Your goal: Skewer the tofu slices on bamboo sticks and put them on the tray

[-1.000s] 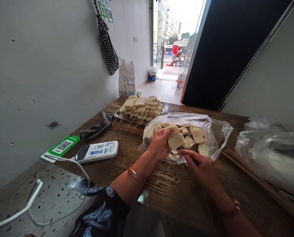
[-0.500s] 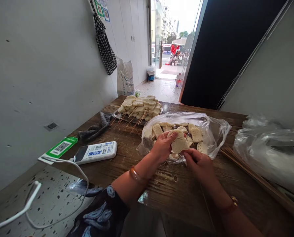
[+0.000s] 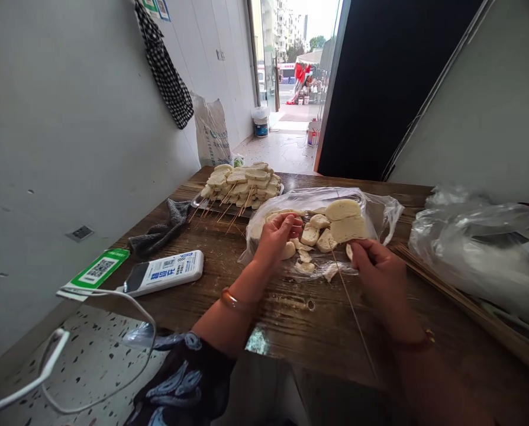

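My right hand (image 3: 377,269) pinches the lower end of two pale, bread-like slices (image 3: 348,222), one above the other, held up over the far right of the bag. Whether a stick runs through them is hidden. My left hand (image 3: 278,234) is over the left of the clear plastic bag (image 3: 382,207), fingers curled in; what they hold, if anything, is hidden. More slices and broken pieces (image 3: 310,235) lie on the bag between the hands. A thin wooden skewer (image 3: 355,310) slants from there toward the table's near edge.
Skewered slices (image 3: 244,183) are piled on a tray at the back. To the left are a dark grey cloth (image 3: 158,234), a white power bank (image 3: 167,274) with a cable and a green QR card (image 3: 100,268). Plastic bags (image 3: 477,248) and long wooden sticks (image 3: 437,278) are at right.
My hands have moved apart. The right has carried the two slices up and to the right; the left has let go of them and moved left over the bag. The view has shifted slightly.
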A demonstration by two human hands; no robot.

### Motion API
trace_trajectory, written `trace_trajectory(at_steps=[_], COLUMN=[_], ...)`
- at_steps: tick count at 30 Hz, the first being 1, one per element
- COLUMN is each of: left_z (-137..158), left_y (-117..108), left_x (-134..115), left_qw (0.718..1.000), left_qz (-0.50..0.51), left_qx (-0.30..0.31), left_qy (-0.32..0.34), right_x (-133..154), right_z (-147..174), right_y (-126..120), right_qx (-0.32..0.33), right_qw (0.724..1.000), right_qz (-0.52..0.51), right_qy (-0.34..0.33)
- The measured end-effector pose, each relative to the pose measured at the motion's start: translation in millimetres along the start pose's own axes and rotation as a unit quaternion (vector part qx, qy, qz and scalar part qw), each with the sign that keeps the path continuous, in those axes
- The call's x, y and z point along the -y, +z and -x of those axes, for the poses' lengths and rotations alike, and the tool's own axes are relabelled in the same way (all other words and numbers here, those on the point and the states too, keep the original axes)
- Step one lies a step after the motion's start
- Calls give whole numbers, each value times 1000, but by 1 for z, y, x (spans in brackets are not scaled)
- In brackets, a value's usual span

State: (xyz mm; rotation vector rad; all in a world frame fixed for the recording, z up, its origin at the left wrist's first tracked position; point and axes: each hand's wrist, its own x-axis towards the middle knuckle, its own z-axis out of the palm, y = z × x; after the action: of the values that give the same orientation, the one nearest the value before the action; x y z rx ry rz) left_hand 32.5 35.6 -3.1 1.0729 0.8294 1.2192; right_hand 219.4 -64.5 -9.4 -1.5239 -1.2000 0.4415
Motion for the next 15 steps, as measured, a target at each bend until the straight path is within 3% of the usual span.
trace_trajectory(at_steps=[2, 4, 7, 10, 12, 15], left_z=[-2, -2, 1, 4, 3, 0], left_y=[-2, -2, 2, 7, 9, 9], left_x=[3, 8, 14, 19, 22, 27], left_qw=[993, 964, 856, 751, 708, 674], left_qz=[-107, -251, -482, -625, -673, -707], left_qx=[0, 13, 62, 96, 102, 103], left_qy=[40, 92, 174, 192, 185, 187], right_x=[0, 0, 2, 2, 2, 2], right_z=[-2, -3, -3, -4, -4, -4], right_y=[-4, -5, -6, -4, -3, -2], right_qx=[-30, -43, -47, -41, -31, -23], right_qw=[999, 998, 997, 997, 998, 999], right_qz=[-22, -39, -59, -64, -54, -34], right_qy=[14, 21, 20, 13, 3, -12])
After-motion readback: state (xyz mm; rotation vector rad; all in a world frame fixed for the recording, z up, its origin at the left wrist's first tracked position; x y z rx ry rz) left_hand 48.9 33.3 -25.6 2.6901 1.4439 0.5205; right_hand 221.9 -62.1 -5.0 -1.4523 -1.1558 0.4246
